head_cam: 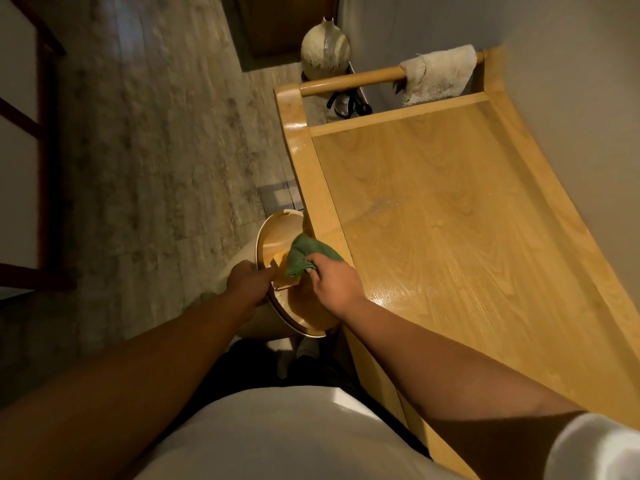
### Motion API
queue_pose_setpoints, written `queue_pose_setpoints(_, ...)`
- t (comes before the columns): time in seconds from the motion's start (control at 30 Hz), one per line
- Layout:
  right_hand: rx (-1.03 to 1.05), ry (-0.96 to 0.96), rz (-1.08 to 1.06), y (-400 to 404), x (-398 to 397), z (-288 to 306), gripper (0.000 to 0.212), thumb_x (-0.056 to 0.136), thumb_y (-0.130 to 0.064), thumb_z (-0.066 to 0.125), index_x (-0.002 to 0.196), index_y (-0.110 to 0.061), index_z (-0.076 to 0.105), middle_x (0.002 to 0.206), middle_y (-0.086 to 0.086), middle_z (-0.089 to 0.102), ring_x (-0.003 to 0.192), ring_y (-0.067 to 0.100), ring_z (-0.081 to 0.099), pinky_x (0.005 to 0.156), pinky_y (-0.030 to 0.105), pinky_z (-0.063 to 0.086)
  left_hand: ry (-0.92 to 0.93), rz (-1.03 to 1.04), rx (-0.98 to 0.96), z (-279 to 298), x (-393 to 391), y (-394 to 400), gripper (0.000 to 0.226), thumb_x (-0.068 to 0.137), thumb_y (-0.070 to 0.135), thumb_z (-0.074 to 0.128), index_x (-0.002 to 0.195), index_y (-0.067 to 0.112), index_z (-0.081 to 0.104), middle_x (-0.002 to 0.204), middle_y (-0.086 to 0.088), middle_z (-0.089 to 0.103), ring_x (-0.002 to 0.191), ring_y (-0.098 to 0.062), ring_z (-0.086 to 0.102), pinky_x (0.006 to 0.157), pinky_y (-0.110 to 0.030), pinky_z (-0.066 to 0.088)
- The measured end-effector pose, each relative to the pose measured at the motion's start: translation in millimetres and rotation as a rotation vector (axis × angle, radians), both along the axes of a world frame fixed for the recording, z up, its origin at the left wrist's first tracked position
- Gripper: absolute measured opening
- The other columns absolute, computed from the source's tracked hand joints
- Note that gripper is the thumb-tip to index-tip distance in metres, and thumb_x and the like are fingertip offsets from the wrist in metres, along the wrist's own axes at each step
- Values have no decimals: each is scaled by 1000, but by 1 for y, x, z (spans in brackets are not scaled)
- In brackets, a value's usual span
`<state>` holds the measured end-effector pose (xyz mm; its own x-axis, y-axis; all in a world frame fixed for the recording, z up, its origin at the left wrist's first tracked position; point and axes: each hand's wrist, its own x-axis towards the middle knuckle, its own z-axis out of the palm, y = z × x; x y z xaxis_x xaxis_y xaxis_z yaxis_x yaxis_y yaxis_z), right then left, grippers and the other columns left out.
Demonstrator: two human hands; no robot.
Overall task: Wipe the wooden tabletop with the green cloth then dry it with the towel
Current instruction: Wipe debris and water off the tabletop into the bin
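My right hand (334,284) grips the green cloth (306,254), bunched up at the near left edge of the wooden tabletop (450,209). The cloth hangs over a round wooden tray (277,233) with a pale rim, which my left hand (251,282) holds by its edge just beside the table. Wet streaks shine on the tabletop close to my right hand. A pale, shaggy towel (438,74) is draped over the wooden rail (349,81) at the table's far end.
A large pale ceramic vase (325,48) stands on the floor beyond the table's far end, on a dark metal stand (348,102). A wall runs along the table's right side. Stone-patterned floor (156,150) lies to the left, with dark wooden furniture (45,150) at the far left.
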<state>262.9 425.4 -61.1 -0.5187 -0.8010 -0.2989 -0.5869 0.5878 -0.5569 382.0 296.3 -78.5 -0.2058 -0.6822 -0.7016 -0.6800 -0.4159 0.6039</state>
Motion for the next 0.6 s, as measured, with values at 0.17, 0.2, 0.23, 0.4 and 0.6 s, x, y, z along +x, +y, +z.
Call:
queue_pose_setpoints(0.17,11,-156,-29,-12,24,-7,29,100,-27,49,122,-14,61,102,17,70,94,37,62,74,37,48,6,5,13,5,4,-4,16,85,16,70,90,10,56,95,-18,62,87,-32,63,71,-42,56)
queue_pose_setpoints(0.2,10,-238,-66,-14,28,-9,28,100,-26,50,121,-13,62,104,18,70,95,37,62,75,34,46,4,-1,13,5,4,-5,16,85,17,70,93,9,57,96,-17,62,88,-32,63,69,-40,56)
queue_pose_setpoints(0.23,3,-313,-109,-16,31,-10,27,100,-24,50,120,-12,64,106,17,70,98,35,62,76,31,44,3,-2,15,5,5,-6,17,86,17,69,95,9,57,96,-16,62,89,-31,63,68,-38,56)
queue_pose_setpoints(0.4,-71,-566,-367,-13,27,-3,26,99,-20,51,116,-12,68,113,10,69,109,27,60,90,27,45,17,17,15,3,8,-9,17,85,21,71,85,14,55,88,-11,61,80,-27,61,61,-34,52)
queue_pose_setpoints(0.6,-238,-760,-581,-13,-15,31,20,102,-24,48,97,-29,67,99,3,72,95,21,68,82,35,56,26,46,52,0,12,-17,9,86,17,68,88,11,62,88,-16,65,77,-30,64,59,-34,51)
